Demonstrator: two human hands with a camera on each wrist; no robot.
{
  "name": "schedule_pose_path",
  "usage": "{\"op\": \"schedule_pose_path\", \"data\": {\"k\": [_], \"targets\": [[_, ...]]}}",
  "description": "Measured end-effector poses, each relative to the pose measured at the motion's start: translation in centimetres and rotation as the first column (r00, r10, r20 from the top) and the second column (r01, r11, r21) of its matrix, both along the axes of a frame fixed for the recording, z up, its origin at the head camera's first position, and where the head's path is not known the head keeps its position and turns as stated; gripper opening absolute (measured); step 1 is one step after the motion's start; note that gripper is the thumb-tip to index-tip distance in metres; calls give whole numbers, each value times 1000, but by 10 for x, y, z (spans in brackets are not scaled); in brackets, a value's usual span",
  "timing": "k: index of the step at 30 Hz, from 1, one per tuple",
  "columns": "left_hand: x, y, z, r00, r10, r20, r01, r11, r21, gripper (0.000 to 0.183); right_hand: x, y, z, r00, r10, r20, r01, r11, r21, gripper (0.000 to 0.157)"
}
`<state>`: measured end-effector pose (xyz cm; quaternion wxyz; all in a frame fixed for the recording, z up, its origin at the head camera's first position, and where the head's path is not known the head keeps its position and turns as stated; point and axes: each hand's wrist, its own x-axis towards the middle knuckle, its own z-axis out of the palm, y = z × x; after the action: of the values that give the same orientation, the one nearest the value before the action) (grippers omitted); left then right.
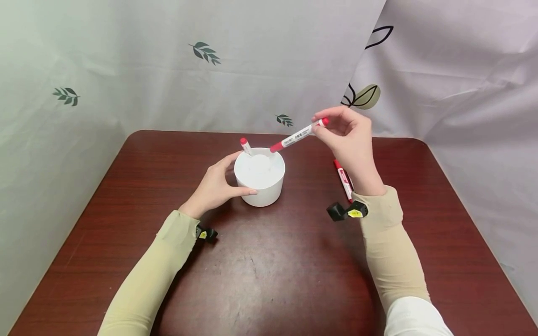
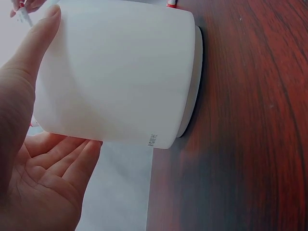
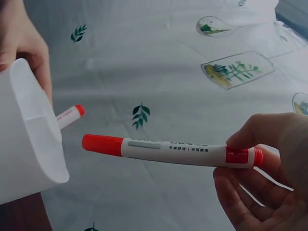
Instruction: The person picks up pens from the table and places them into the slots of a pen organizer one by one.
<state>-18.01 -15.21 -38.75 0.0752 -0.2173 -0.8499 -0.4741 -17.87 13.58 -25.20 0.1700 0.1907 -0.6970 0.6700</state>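
My left hand grips the white container, thumb on the near wall, fingers around the left side. The container stands on the desk, near the far edge and well apart from the left and right edges. The desktop extends from its base to the near edge. My right hand pinches the held marker near its tail end. The marker slants down to the left; its red cap is just beside the container rim, not touching. A second marker leans inside the container at the far-left rim, red end up. A third marker lies on the desk toward the right edge, partly hidden by my wrist. Behind the far edge hangs leaf-printed cloth, lightly creased.

Materials: container smooth, matte, round-walled, with a raised centre disc; markers white, cylindrical, with red ends; desk red-brown, wood-grained, far corners rounded.
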Motion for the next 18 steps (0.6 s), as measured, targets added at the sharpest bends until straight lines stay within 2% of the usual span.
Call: {"op": "schedule_pose_path", "data": {"k": [5,9,18], "targets": [[0,0,0,1000,-2,2,2,1000,1,94,1,1,-12,1000,0,31,-3,994,105,18],[0,0,0,1000,1,1,-1,1000,-3,94,0,-2,-20,998,32,56,-42,983,178,19],[0,0,-1,1000,8,-2,-8,1000,-12,93,-5,-21,-38,988,81,133,-125,923,364,24]]}}
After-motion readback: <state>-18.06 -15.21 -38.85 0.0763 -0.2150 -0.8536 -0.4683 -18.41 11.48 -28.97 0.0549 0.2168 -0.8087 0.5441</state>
